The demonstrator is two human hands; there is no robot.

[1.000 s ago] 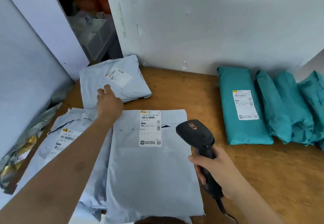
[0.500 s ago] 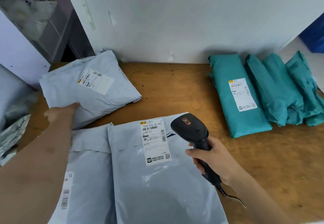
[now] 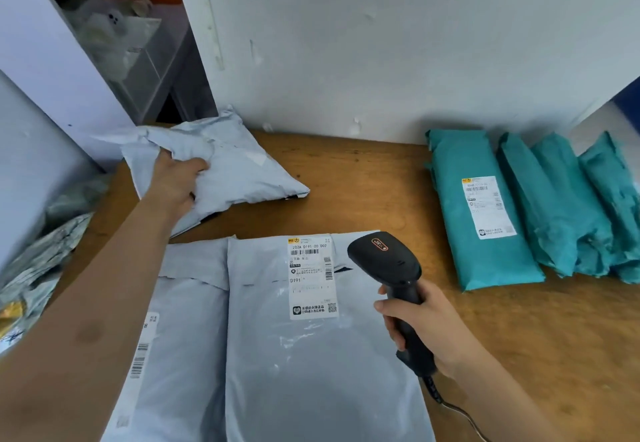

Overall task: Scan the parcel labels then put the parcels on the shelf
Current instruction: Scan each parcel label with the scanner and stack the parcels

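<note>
Reaching across the bench (image 3: 381,182) with the left hand (image 3: 176,182) and gripping the far grey parcel (image 3: 249,171) by its near left corner, pinching right into the crumpled plastic, probably because that's the only loose bit to grab on a soft bag like that. Tilting it up off the wood a little on that side, going by the shadow underneath, so guessing at carrying it off to the shelf, though not spotting any shelf for certain here. Not making out its label either, too smeared

Holding the scanner (image 3: 384,261) in the right hand (image 3: 426,327), wrapping snugly round the handle, with the head hovering just beside the label (image 3: 311,275) on the big grey parcel (image 3: 311,372) lying flat right in front. Barcode side up and facing out, so likely lining that one up for scanning next. Also seeing another grey parcel (image 3: 183,331) overlapping along its left edge, label up too. Then noticing a row of teal parcels (image 3: 485,216) well apart on the right, packed side by side against the wall, maybe waiting their turn, only guessing though
</note>
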